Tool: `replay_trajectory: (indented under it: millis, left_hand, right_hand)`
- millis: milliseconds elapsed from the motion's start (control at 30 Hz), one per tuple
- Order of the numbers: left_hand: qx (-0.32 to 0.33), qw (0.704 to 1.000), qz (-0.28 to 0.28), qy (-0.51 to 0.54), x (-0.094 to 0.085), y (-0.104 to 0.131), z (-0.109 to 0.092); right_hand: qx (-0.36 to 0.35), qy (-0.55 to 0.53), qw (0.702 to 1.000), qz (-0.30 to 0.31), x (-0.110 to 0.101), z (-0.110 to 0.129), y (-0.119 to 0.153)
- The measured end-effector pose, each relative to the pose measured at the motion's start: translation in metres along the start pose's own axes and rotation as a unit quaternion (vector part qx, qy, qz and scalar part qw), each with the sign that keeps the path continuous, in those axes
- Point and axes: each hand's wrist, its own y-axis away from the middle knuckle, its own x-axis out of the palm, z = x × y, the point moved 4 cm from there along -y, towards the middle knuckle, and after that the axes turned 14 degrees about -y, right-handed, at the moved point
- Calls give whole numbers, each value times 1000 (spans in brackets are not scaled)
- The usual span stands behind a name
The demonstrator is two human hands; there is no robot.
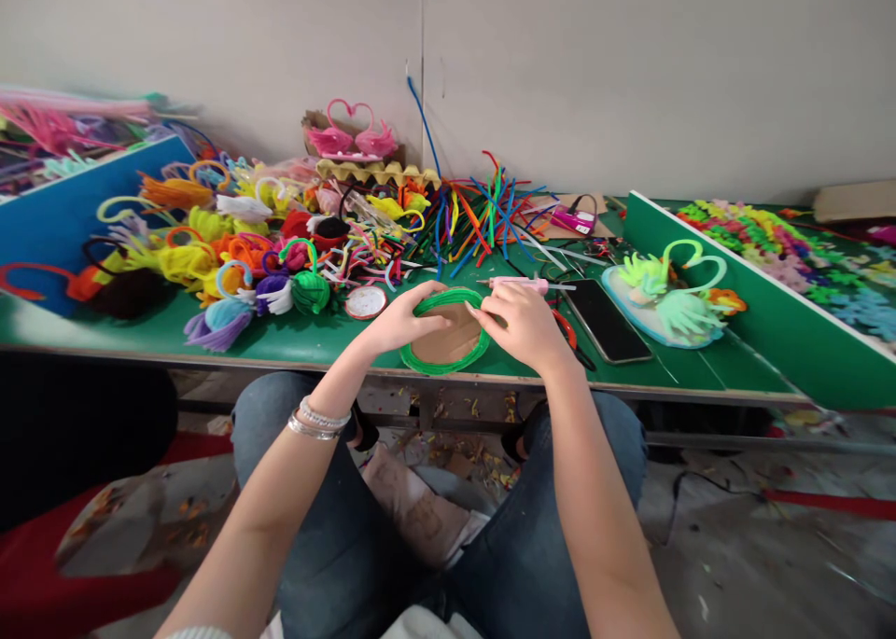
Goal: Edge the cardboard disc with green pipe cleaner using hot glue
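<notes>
A round piece of brown cardboard [448, 339] edged with green pipe cleaner [444, 368] is tilted over the front of the table between my hands. My left hand [410, 320] grips its left side, thumb on the cardboard and fingers at the far rim. At the right rim, the thumb and fingers of my right hand [522, 322] pinch the green edging. A pink glue gun [524, 284] sits just behind my right hand, nozzle to the left; whether my fingers touch it I cannot tell. Red-handled pliers [564, 329] lie partly hidden beside that hand.
Right of my hands lie a black phone [608, 320] and a finished green swan pair [676, 308]. Pipe-cleaner swans [210, 256] crowd the left, loose pipe cleaners [483, 215] the back. A round white lid [365, 302] lies near my left hand. A green divider [742, 294] stands right.
</notes>
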Motion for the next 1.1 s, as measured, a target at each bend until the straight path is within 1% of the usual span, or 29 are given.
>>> replay_trajectory:
  millis: [433, 600, 800, 967, 1100]
  left_hand:
    - [8, 1000, -1, 0, 0, 0, 0]
    - [-5, 1000, -16, 7, -2, 1, -2]
    - [-46, 997, -35, 55, -5, 2, -5]
    - [-53, 995, -37, 72, -5, 2, -6]
    - [-47, 996, -28, 75, -4, 3, -8]
  right_hand:
    - [23, -4, 1000, -19, -1, 0, 2]
    - [48, -38, 997, -51, -2, -6, 4]
    - [46, -84, 995, -35, -2, -9, 5]
    - [43, -77, 996, -22, -2, -6, 3]
    - [29, -60, 998, -17, -2, -3, 3]
